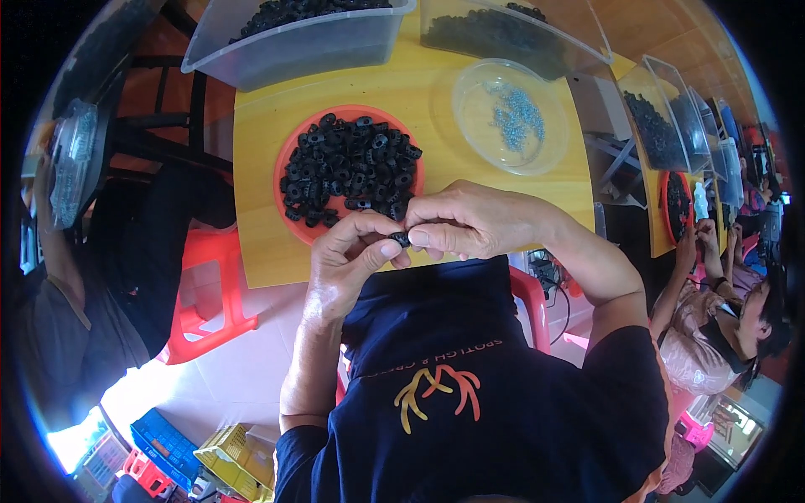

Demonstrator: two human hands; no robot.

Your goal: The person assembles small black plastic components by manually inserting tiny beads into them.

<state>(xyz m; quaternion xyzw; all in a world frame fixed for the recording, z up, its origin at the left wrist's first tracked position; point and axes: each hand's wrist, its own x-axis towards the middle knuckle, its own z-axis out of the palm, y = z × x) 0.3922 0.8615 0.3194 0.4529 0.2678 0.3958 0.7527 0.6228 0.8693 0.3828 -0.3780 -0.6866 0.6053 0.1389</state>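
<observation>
Between the fingertips of both hands, near the table's front edge, is a small black plastic piece that looks like a cord lock (pixel 400 240). My left hand (pixel 350 243) pinches it with thumb and forefinger from the left. From the right, my right hand (pixel 470 220) closes its thumb and fingers on the same piece; its finer details are too small to see. Just beyond my left hand stands a round red tray (pixel 288 220), heaped with similar black pieces (pixel 348 163). Farther right, a clear round dish (pixel 543 159) holds tiny bluish, shiny parts (pixel 517 117) too small to name.
Two clear plastic bins (pixel 314 57) (pixel 553 46) of black pieces line the table's far side. To the left is a red stool (pixel 210 293) beside a seated person in dark clothes. At right, other people work along another table. Crates (pixel 231 457) sit lower left.
</observation>
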